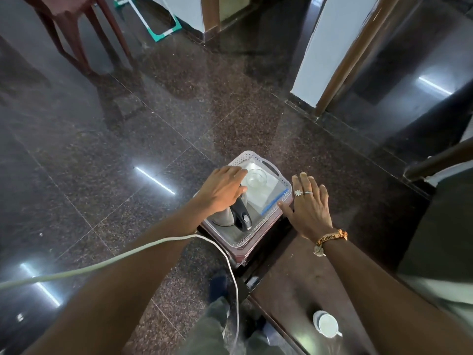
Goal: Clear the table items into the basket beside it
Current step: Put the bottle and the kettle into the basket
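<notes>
Kettle [225, 217], bowl [256, 177] and bag [271, 198] are in the basket [239, 157]. Left hand [220, 190] lies over the kettle with straight fingers; right hand [311, 203] is spread, holding nothing. One cup [327, 325] is left on the bench [294, 272].

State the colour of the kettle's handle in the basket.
Black kettle handle, clearest in the head view.
</notes>
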{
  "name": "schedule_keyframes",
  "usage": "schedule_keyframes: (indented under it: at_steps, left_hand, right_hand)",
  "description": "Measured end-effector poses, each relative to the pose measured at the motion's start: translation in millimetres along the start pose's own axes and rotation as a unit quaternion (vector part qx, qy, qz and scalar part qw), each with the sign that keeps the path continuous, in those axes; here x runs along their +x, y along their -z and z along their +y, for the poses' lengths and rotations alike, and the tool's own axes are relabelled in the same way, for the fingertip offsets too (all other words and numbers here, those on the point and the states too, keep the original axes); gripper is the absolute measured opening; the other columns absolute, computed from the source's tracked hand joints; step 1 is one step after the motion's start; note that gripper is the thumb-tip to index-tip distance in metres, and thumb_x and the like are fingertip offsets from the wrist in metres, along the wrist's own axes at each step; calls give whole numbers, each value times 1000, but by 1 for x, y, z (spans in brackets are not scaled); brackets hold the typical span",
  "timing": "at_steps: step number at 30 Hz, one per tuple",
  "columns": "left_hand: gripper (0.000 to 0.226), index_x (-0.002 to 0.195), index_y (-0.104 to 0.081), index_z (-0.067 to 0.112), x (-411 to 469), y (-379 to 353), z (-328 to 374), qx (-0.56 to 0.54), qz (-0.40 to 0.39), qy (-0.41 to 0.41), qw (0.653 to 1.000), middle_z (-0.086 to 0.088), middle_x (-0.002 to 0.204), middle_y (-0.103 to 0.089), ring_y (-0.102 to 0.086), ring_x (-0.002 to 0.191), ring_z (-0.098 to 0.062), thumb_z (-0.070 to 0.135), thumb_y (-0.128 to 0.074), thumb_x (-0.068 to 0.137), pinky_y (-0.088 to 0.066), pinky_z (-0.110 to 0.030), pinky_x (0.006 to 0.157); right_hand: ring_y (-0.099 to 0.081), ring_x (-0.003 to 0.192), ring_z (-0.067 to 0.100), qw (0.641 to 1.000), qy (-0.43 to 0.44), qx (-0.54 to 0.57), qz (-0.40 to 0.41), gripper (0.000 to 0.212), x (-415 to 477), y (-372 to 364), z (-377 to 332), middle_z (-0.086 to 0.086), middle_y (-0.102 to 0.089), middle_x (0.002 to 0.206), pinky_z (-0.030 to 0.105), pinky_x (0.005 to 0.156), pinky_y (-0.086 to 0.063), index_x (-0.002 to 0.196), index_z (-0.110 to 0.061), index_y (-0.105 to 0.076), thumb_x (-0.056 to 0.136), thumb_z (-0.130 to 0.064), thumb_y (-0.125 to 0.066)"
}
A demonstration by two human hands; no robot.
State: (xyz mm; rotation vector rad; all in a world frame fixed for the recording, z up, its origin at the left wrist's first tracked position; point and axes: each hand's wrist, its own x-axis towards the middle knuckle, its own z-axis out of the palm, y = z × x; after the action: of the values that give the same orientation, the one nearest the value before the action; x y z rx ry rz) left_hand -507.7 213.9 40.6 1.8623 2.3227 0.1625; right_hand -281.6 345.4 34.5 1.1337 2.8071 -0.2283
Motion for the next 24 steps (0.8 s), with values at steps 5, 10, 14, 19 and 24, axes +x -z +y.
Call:
schedule_keyframes:
  at_steps: [5,10,14,19,24]
  left_hand:
    - [44,134,-48,13,37,-2,-4,13,-17,-45,999,-7,133,-57,-56,117,-29,36,-52,97,-45,-41,97]
    - [41,133,-49,12,57,-11,-9,-10,-53,-36,998,-9,132,-57,-56,115,-29,34,-52,98,-45,-43,98]
    - [40,131,-50,12,66,-20,-10,-61,-64,16,996,-12,127,-60,-58,111,-33,31,-55,97,-48,-44,92]
    - [47,137,-48,13,85,-40,1,-152,-68,94,981,-9,134,-58,-55,122,-29,34,-57,96,-45,-44,101]
    - [46,130,-49,9,97,-62,6,-145,-107,134,975,-14,122,-60,-57,115,-33,33,-61,94,-48,-46,94]
  right_hand:
    - [-14,153,34,1000,5,4,-15,82,29,-11,3,13,-17,165,56,122,-13,157,-11,-20,96,-60,-43]
    - [-12,153,33,1000,16,4,-27,82,57,-21,6,14,-15,166,56,122,-11,157,-11,-18,97,-60,-43]
    - [-13,153,34,999,26,4,-27,82,72,-28,6,14,-16,165,56,122,-12,158,-10,-19,97,-58,-45]
    - [-20,151,34,998,41,-1,-57,91,98,-47,-1,15,-17,164,54,120,-19,157,-8,-17,92,-57,-56]
    - [-27,147,35,993,72,4,-90,101,126,-75,-16,18,-22,161,51,118,-25,155,-7,-18,82,-53,-71]
